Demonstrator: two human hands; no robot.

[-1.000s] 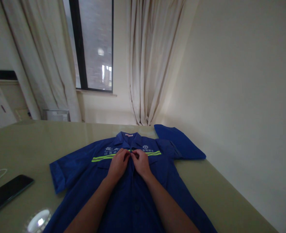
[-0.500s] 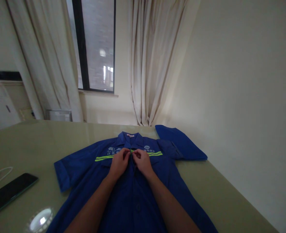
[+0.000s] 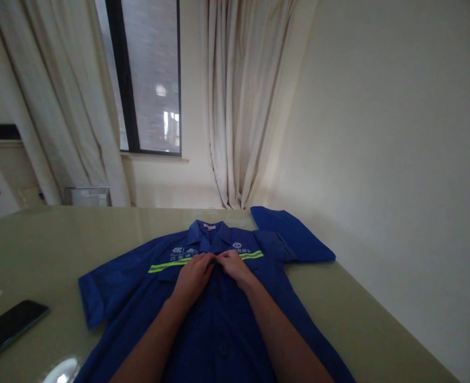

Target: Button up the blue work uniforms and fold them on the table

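Note:
A blue short-sleeved shirt (image 3: 219, 324) with a yellow-green stripe across the chest lies face up, its collar pointing away from me. My left hand (image 3: 195, 274) pinches the front edge of the shirt at the chest, just below the collar. Right beside it, my right hand (image 3: 235, 265) pinches the same edge, fingertips close to those of my left. The small bit of cloth or button between the fingertips is hidden.
The shirt rests on a greenish table (image 3: 59, 229). A black phone (image 3: 11, 327) and a white loop lie at the left. Folded blue cloth (image 3: 299, 236) sits beyond the right sleeve, near the wall (image 3: 398, 159). Curtains (image 3: 235, 106) hang behind.
The view has shifted slightly, so the shirt and phone appear a little further left and lower. The fingers of both hands have drawn closer together at the shirt's front edge.

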